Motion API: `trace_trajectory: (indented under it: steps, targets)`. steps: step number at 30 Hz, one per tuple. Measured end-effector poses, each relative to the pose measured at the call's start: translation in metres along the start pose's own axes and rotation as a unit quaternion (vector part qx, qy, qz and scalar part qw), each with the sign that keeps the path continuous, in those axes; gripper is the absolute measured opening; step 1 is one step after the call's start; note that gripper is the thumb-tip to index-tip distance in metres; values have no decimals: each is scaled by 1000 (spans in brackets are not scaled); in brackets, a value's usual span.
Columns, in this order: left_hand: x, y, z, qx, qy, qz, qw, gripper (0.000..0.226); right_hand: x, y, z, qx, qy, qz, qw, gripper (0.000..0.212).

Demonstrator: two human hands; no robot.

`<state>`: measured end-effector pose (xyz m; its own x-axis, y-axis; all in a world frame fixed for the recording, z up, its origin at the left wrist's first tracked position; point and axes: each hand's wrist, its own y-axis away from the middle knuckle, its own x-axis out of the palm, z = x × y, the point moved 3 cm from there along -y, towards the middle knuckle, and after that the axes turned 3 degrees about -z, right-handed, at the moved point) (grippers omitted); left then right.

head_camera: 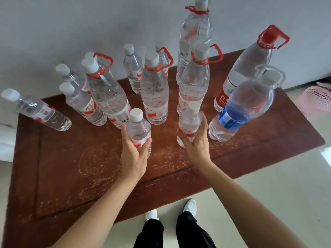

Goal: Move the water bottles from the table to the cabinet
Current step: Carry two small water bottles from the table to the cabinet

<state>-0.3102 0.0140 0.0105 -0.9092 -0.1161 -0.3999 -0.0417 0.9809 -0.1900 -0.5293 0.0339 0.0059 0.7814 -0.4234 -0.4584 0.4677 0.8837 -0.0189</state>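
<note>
as both hands close on the front bottles, the crowd behind them is the danger

while the two small bottles at the front are the ones in play, here is the picture: the left small bottle (138,129) stands at the near edge of the cluster on the table (71,167), and the left hand (133,154) wraps it low, thumb on one side, fingers curled round the other. the right small bottle (189,124) is close by, with the right hand (196,145) curled round its label the same way. whether either base is off the wood, i cannot tell.

now the risk. just behind the left one stands the tall barcode bottle (109,97). just beside the right one are the blue-label bottle (240,108) and a tall red-handled bottle (194,86). a lift that swings back or sideways likely clips one of these, and tall bottles packed this tight could go over like skittles. both grips sit low on smooth plastic, so a tilt or a slip looks possible. the cabinet is nowhere in view, so a turn is coming with both hands full. straight up first looks the safe call.
</note>
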Motion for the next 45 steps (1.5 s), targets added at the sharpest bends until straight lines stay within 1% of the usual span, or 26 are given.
trace_trajectory:
  steps: [2, 5, 9, 12, 14, 17, 20, 21, 23, 24, 26, 28, 29, 31, 33, 35, 36, 37, 38, 39, 41, 42, 43, 44, 45]
  targets:
    - [-13, 1, -11, 0, -28, -5, 1000, 92, -13, 6, 9, -13, 19, 11, 1000, 91]
    - [-34, -5, -43, 21, -64, 11, 998, 91, -32, 10, 35, -47, 47, 11, 998, 91]
    - [-65, -26, -105, 126, -161, -29, 978, 84, -60, 14, 96, -101, 76, -19, 992, 91]
    - [-84, -40, -146, 208, -178, -24, 961, 84, -88, 25, 144, -155, 91, -86, 980, 86]
    - [-90, -44, -169, 266, -177, -19, 947, 82, -109, 37, 165, -204, 124, -148, 960, 82]
    - [-82, -43, -195, 355, -166, -19, 920, 78, -147, 58, 172, -234, 187, -215, 930, 87]
    - [-53, -32, -218, 442, -137, -12, 886, 71, -196, 96, 161, -229, 253, -295, 893, 94]
    - [-40, -27, -226, 468, -122, -8, 875, 72, -212, 113, 157, -225, 273, -317, 880, 93]
    - [-13, -6, -246, 502, -97, 19, 859, 82, -249, 151, 148, -209, 319, -360, 851, 87]
    - [0, 7, -256, 510, -85, 39, 855, 87, -267, 172, 143, -194, 341, -381, 837, 89]
    - [20, 38, -278, 533, -59, 75, 841, 92, -299, 216, 134, -156, 378, -427, 807, 96]
    - [33, 85, -308, 578, -26, 99, 809, 91, -333, 271, 129, -111, 406, -482, 769, 100]
    - [36, 94, -312, 588, -28, 101, 802, 90, -338, 280, 127, -107, 411, -494, 759, 101]
    - [40, 143, -342, 628, 6, 123, 768, 88, -363, 335, 126, -76, 416, -536, 731, 100]
    - [43, 188, -365, 647, 28, 143, 748, 86, -385, 386, 125, -62, 426, -571, 699, 101]
    - [44, 240, -388, 671, 57, 156, 722, 86, -406, 444, 125, -45, 431, -598, 675, 100]
    - [43, 282, -403, 684, 81, 169, 705, 86, -418, 492, 123, -24, 440, -616, 653, 99]
    - [43, 309, -411, 688, 86, 184, 697, 85, -426, 522, 123, -17, 447, -628, 637, 97]
    - [41, 330, -419, 693, 89, 178, 693, 85, -431, 545, 122, -14, 446, -631, 635, 96]
    - [37, 382, -430, 705, 109, 192, 674, 84, -439, 602, 118, 12, 458, -641, 616, 95]
    - [29, 452, -439, 716, 129, 219, 650, 84, -449, 678, 115, 27, 479, -654, 585, 91]
    - [24, 491, -444, 724, 150, 227, 634, 86, -453, 721, 112, 50, 488, -656, 574, 89]
    - [18, 548, -447, 730, 162, 256, 613, 87, -457, 780, 108, 90, 502, -661, 551, 89]
    - [17, 564, -448, 724, 158, 270, 614, 88, -459, 800, 105, 99, 514, -656, 543, 89]
    - [11, 602, -453, 720, 155, 300, 606, 88, -461, 841, 100, 120, 522, -657, 530, 90]
